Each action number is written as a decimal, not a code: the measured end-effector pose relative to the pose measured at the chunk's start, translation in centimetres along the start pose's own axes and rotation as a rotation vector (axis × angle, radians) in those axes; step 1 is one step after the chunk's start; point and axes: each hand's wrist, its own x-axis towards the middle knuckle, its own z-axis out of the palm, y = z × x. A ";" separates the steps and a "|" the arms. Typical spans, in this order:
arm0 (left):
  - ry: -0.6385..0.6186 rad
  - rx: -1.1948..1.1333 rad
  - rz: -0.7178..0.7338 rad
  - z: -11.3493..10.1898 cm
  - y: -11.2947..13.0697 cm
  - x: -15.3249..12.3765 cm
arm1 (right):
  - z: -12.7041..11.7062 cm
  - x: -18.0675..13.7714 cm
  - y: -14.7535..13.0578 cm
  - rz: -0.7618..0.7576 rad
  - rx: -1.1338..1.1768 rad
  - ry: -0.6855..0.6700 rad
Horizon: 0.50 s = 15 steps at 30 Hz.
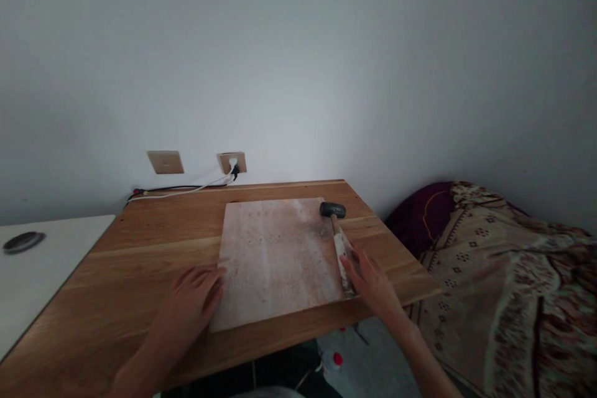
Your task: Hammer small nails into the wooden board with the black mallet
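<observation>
Pale grey wall (pixel 298 62) is spreading across the background, and patterned bedding (pixel 485 267) is heaping up at four o'clock. Wooden planks are forming the counter (pixel 140 267), which is stretching through seven o'clock and carrying a scuffed, whitish board (pixel 280 261) at six. Taking the board's middle as the dial, the left hand (pixel 189 301) is lying at eight, its grip loosely spread and holding nothing, fingertips meeting the board's edge. The right hand (pixel 373 280) is resting near four, touching the handle of a black-headed hammer (pixel 340 249); whether its grip is closing around it, I cannot tell. The hammer is lying along the board's three-o'clock side, its head pointing towards twelve. Beyond, a socket plate (pixel 241 160) is holding plugs at eleven
</observation>
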 end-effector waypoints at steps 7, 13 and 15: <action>-0.010 0.118 -0.116 -2.2 -4.1 -3.1 | -0.7 0.8 -4.6 -0.049 0.167 -0.096; -0.062 0.232 -0.050 -3.1 -4.8 -3.9 | -9.6 1.6 -13.0 -0.264 0.745 -0.066; -0.061 0.263 -0.053 -2.8 -5.0 -4.0 | -13.0 0.3 -16.1 -0.429 0.910 -0.139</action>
